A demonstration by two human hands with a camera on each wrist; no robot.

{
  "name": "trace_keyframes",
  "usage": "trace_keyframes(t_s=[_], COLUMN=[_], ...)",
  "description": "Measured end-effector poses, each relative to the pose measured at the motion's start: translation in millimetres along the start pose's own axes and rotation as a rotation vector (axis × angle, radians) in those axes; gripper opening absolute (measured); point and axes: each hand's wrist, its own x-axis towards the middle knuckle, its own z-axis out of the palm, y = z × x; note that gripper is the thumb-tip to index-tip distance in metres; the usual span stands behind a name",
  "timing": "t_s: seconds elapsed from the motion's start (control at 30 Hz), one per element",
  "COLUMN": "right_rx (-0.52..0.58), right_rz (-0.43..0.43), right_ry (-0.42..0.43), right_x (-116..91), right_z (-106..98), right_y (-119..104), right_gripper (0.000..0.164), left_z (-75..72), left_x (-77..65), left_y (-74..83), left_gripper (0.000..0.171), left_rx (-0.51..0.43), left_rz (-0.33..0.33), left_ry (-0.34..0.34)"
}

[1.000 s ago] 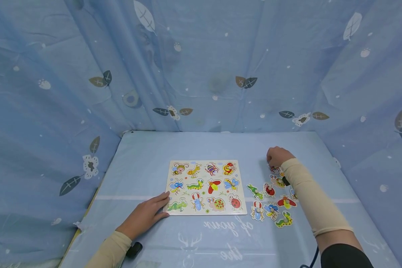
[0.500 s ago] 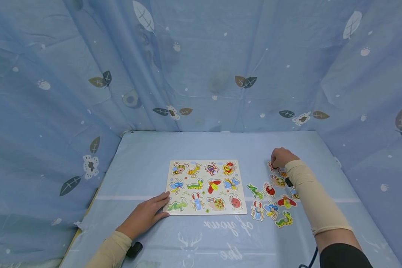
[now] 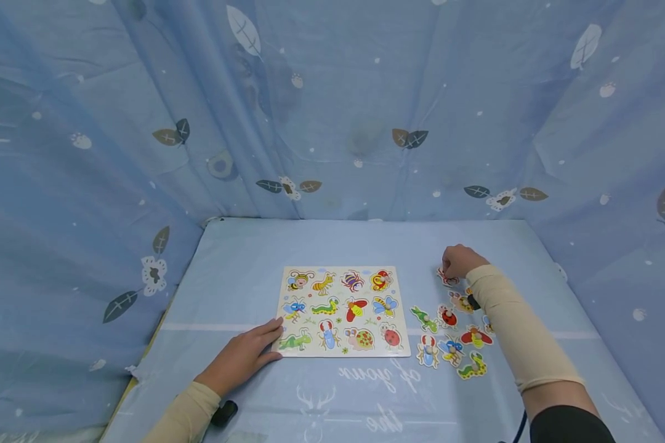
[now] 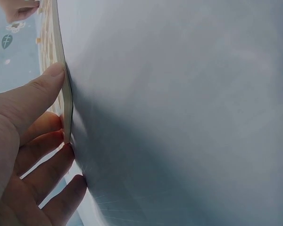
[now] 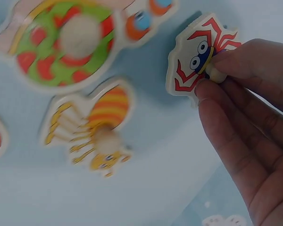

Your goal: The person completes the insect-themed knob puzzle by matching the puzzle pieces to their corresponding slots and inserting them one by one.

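My right hand [image 3: 462, 261] pinches the small round knob of a spider puzzle piece [image 5: 184, 70] between thumb and fingertips. In the right wrist view the piece tilts slightly, its red legs and blue head showing. At the left edge of the pale puzzle board [image 3: 341, 335], my left hand [image 3: 242, 357] rests with fingers extended. Its thumb and fingertips touch the board's edge in the left wrist view. Printed insects fill the board in rows. Near my right hand lie an orange-striped ant-like piece [image 5: 106, 136] and a snail piece [image 5: 66, 44].
More knobbed pieces lie right of the board: a grasshopper [image 3: 423, 319], a ladybird [image 3: 447, 316], a stag beetle [image 3: 428, 351], a blue mosquito-like insect [image 3: 451, 351], a red-winged insect [image 3: 476, 336] and a caterpillar [image 3: 473, 365]. A patterned blue curtain [image 3: 332, 111] hangs behind the table.
The right hand first drew back slightly to the right, uncovering the spider piece, then moved left with that piece in its fingers. The left hand has stayed at the board's edge.
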Motion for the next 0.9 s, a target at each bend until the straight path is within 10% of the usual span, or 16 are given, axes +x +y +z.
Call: trace_keyframes(t_s=[0.9], right_rx=[-0.142], right_rz=[-0.304], right_ry=[0.007], right_x=[39], right_z=[15], right_y=[-169], right_gripper=[0.014], left_z=[0.5], left_x=[-1.4], left_y=[-1.5], left_gripper=[0.062], left_rx=[-0.013], left_rz=[0.000], left_ry=[-0.004])
